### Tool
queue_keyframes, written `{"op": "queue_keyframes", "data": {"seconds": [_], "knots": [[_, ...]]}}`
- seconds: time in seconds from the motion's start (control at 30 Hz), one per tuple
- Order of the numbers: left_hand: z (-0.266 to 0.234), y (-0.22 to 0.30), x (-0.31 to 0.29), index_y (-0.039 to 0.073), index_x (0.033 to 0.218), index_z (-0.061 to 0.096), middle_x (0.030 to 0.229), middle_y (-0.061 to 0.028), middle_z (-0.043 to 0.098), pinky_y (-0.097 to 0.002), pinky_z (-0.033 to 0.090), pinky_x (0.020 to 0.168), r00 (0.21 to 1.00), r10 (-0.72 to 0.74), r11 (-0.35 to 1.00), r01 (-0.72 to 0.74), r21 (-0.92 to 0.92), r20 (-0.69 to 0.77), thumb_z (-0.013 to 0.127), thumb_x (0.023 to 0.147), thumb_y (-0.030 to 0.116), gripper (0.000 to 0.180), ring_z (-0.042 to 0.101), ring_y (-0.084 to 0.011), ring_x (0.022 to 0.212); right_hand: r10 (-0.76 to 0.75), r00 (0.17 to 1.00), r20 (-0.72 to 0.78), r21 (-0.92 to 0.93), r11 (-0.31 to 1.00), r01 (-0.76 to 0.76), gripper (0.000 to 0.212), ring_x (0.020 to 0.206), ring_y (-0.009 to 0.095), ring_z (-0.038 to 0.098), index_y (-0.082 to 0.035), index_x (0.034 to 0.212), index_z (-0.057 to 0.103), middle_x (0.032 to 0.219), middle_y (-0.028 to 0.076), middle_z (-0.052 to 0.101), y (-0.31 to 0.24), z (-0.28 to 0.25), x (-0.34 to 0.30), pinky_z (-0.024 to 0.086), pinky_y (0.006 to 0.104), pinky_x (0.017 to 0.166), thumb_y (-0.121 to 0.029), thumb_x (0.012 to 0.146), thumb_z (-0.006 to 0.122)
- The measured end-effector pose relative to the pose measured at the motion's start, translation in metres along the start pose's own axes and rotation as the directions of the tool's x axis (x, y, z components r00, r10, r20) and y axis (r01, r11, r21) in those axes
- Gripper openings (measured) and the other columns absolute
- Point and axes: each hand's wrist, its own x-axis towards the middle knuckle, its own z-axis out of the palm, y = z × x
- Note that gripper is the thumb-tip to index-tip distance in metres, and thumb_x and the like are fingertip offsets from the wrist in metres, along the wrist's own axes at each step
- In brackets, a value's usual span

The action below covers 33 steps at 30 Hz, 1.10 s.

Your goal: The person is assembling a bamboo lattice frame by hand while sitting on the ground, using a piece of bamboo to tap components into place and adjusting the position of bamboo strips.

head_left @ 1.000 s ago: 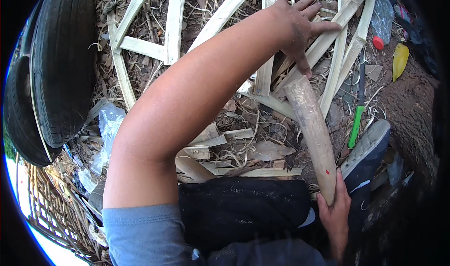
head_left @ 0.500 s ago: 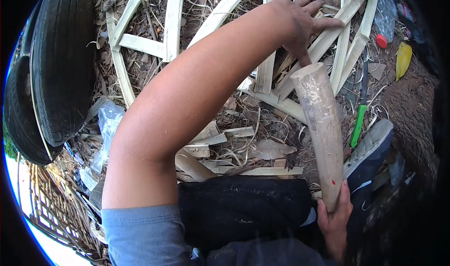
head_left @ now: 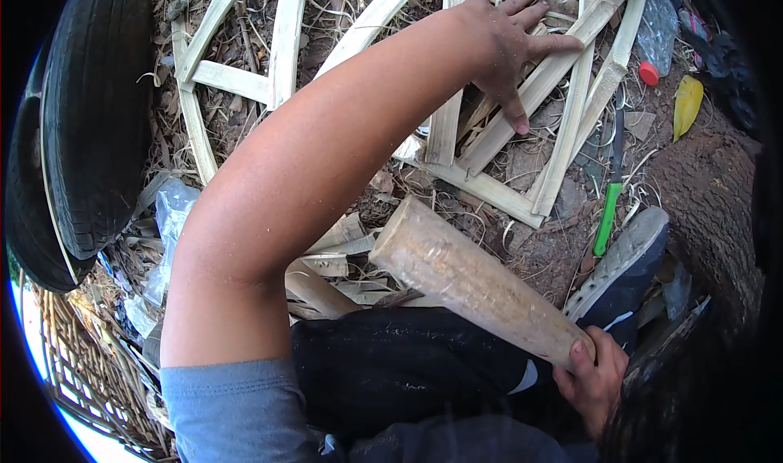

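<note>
My left hand (head_left: 507,46) reaches far out at the top, its fingers spread over crossed pale split-wood strips (head_left: 534,84). It looks flat rather than wrapped round any of them, and the thumb points down towards the ground. Low on the right, my right hand (head_left: 597,379) is wrapped round the narrow end of a thick, tapered wooden club (head_left: 481,280). The club's wide end slants up and left, in front of my dark-trousered leg and beneath my left forearm, apart from the strips.
Beyond the club lies a knife with a green handle (head_left: 608,218), near my shoe (head_left: 624,259). A plastic bottle with a red cap (head_left: 648,73) and a yellow leaf (head_left: 687,107) are by a trunk (head_left: 710,186). Tyres (head_left: 98,121) stand at left; shavings litter the ground.
The club has swung from nearly upright to a leftward slant, its wide end dropping away from my left hand. My left hand stays spread over the strips; the whole view shifts slightly.
</note>
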Motion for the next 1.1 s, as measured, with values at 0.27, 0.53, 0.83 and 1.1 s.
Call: {"op": "queue_keyframes", "data": {"seconds": [0.27,0.53,0.83,1.1], "knots": [[0.027,0.015,0.043,0.05,0.155,0.011,0.164,-0.0134,0.021,-0.0659,0.01,0.119,0.969,-0.045,0.999,0.05,0.013,-0.245,0.083,0.05,0.075,0.129,0.017,-0.0308,0.152,0.119,0.988,0.094,-0.343,0.936,-0.08,0.061,0.073,0.034,0.062,-0.005,0.121,0.056,0.093,0.018,0.058,-0.009,-0.088,0.021,0.052,0.0432,0.059,-0.021,0.067,0.081],[0.026,0.009,0.021,0.047,0.155,0.011,0.166,-0.0088,0.014,-0.0666,0.008,0.12,0.99,-0.135,0.99,0.135,0.025,-0.034,0.084,0.051,0.073,0.13,0.013,-0.0304,0.153,0.244,0.967,0.078,0.102,0.963,-0.251,0.058,0.076,0.037,0.068,0.002,0.112,0.058,0.092,0.017,0.066,0.065,-0.014,0.036,0.055,0.0422,0.068,-0.02,0.065,0.083],[0.032,0.006,0.02,0.049,0.155,0.01,0.165,-0.0092,0.016,-0.0669,0.008,0.12,0.99,-0.128,0.991,0.129,0.021,-0.066,0.084,0.051,0.073,0.131,0.012,-0.0297,0.153,0.189,0.98,0.057,-0.106,0.977,-0.182,0.06,0.075,0.031,0.066,-0.002,0.111,0.061,0.089,0.013,0.063,0.028,-0.006,0.048,0.054,0.0401,0.066,-0.019,0.058,0.085],[0.034,0.007,0.025,0.049,0.155,0.012,0.165,-0.0105,0.018,-0.0657,0.006,0.12,0.989,-0.117,0.993,0.118,0.007,-0.093,0.084,0.051,0.073,0.129,0.013,-0.0292,0.153,0.176,0.984,0.024,-0.347,0.925,-0.157,0.07,0.081,0.029,0.062,-0.006,0.12,0.058,0.097,0.01,0.059,0.03,-0.011,0.035,0.051,0.04,0.068,-0.019,0.057,0.085]]}}
